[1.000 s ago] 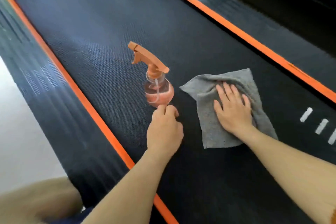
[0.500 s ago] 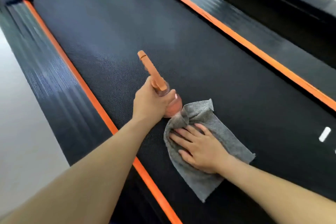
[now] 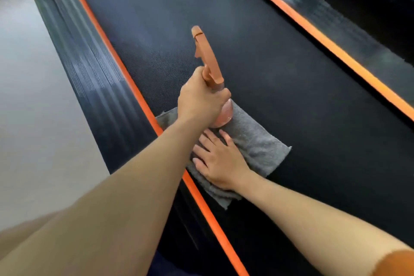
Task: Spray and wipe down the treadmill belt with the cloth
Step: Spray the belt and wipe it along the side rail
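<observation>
Left hand (image 3: 201, 101) grips spray bottle (image 3: 208, 61); cloth (image 3: 257, 141) slid leftward.

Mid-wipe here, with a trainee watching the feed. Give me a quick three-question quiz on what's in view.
1. True or false: the left hand grips the spray bottle.
2. The right hand rests flat on: A) the cloth; B) the floor; C) the bottle.
3. Fill in: the strips edging the belt are coloured ___.
Key: 1 true; 2 A; 3 orange.
</observation>
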Demonstrator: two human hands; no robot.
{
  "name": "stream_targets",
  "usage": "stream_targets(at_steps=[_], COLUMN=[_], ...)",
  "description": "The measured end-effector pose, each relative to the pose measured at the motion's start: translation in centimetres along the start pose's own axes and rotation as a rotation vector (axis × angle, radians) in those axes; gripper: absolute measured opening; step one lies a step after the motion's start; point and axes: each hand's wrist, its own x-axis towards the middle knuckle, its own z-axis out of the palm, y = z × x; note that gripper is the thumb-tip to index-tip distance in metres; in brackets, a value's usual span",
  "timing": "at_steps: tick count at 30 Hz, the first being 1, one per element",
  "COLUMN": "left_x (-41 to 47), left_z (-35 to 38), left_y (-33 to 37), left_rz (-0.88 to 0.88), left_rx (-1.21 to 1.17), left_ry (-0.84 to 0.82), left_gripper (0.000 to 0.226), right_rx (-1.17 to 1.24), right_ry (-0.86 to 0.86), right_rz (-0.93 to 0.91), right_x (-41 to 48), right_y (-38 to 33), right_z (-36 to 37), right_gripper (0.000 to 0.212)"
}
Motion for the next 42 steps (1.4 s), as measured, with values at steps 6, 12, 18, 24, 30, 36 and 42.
stream_targets(at_steps=[6, 12, 18, 24, 30, 36, 42], left_x=[-1.7, -2.2, -1.9, -1.2, -3.3, -7.7, -8.0], left_z=[1.8, 1.9, 1.7, 0.2, 0.9, 4.6, 3.9], left_y=[-0.6, -0.9, -0.9, -0.6, 0.9, -0.4, -2.4], left_rz=[0.069, 0.033, -0.022, -0.019, 0.039, 0.418, 0.343], left_rx=[0.060, 0.066, 0.288, 0.892, 0.934, 0.862, 1.089], left_ry=[-0.064, -0.042, -0.087, -0.263, -0.681, -0.991, -1.041], left_gripper=[0.021, 0.019, 0.041, 0.060, 0.045, 0.054, 0.070], right_rx=[-0.061, 0.043, 0.027, -0.067, 0.025, 0.038, -0.036], right_ry=[-0.027, 0.110, 0.045, -0.026, 0.229, 0.059, 0.125], right_rz=[0.490, 1.041, 0.487, 0.377, 0.975, 0.283, 0.904], right_x=[-9.3, -8.3, -5.3, -12.1, -10.8, -14.3, -24.0], right_y=[13.7, 12.3, 0.6, 9.5, 5.5, 1.5, 14.9], right_z=[-3.0, -2.7, 0.1, -1.3, -0.1, 1.1, -2.0], right_gripper=[0.062, 0.060, 0.058, 0.058, 0.063, 0.048, 0.064])
